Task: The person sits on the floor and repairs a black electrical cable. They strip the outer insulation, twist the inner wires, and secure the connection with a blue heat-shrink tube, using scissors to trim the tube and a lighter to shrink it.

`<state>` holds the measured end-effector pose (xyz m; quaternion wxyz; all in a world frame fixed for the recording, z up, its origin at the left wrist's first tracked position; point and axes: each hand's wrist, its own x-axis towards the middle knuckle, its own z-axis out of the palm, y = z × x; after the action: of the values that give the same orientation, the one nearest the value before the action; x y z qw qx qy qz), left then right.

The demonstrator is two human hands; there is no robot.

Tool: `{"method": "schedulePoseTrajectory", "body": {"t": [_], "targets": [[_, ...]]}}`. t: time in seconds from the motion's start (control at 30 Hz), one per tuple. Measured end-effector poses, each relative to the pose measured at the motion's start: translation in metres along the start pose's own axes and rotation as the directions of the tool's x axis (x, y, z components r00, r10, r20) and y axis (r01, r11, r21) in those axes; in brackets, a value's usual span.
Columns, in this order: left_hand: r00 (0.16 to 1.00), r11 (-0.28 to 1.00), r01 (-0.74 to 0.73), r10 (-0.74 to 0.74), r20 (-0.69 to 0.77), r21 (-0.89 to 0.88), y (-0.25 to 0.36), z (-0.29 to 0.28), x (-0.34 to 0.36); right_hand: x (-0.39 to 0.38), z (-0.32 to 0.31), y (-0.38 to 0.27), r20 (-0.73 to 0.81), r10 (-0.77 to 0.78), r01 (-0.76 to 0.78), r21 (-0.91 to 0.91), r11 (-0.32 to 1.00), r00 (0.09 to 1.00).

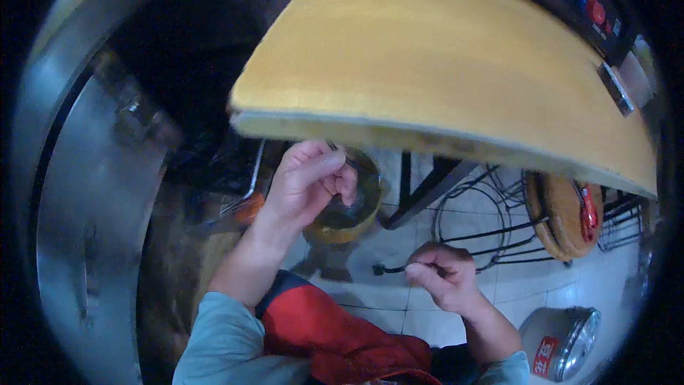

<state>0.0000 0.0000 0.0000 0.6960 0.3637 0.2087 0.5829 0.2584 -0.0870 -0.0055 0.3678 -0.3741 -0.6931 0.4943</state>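
Note:
A wide yellow board [434,50] with a pale, stained edge spans the upper middle. Just under that edge, my left hand [310,178] has thumb and forefinger closed around a small dark thing that is mostly hidden. A round yellowish container [335,232] stands behind and below that hand. My right hand [442,274] is lower and further right, fingers curled together; whatever it may hold is hidden. It overlaps a black bar of a wire rack [499,228], and I cannot tell whether it touches it.
Stainless steel panels [85,199] line the left side. A control panel with red knobs [595,11] tops the board. A black metal leg [405,182] stands under it. A brown round pad [552,224] leans in the rack. A silver canister [577,342] sits at lower right.

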Motion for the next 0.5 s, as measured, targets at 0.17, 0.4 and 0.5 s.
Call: {"method": "schedulePoseTrajectory", "body": {"t": [0.17,0.4,0.5], "targets": [[0.998,0.996,-0.025,0.030,-0.056,0.087,0.017,0.042,-0.044,0.016,0.013,0.008,-0.019,-0.018,0.024,0.374,0.927,1.000],[0.975,0.959,0.001,0.063,-0.215,0.284,0.019,0.051,-0.094,0.010,0.057,0.009,-0.095,-0.073,0.114,0.562,0.819,0.993],[0.971,0.939,0.002,0.080,-0.224,0.344,0.026,0.056,-0.098,0.003,0.065,0.007,-0.115,-0.125,0.169,0.592,0.788,0.985]]}}
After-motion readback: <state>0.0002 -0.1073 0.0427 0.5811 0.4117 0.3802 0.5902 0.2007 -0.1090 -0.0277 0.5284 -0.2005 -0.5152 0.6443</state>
